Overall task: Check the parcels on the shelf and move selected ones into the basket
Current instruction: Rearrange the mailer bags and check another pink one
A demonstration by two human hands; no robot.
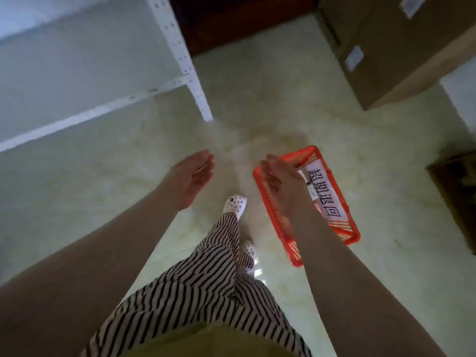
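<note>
An orange plastic basket (342, 235) lies on the pale floor at the right of my feet. Inside it is a white sheet with large black characters (325, 193) and small parcels partly hidden by my arm. My right hand (279, 176) hovers over the basket's left rim, fingers apart, holding nothing. My left hand (194, 173) is stretched out over bare floor, palm turned inward, empty. The white metal shelf (188, 63) stands at the upper left; no parcels show on the visible board.
Large cardboard boxes (386, 47) with white labels stand at the upper right. Another dark brown box (456, 191) sits at the right edge. My striped trousers and white shoes (235, 204) are below, between shelf and basket.
</note>
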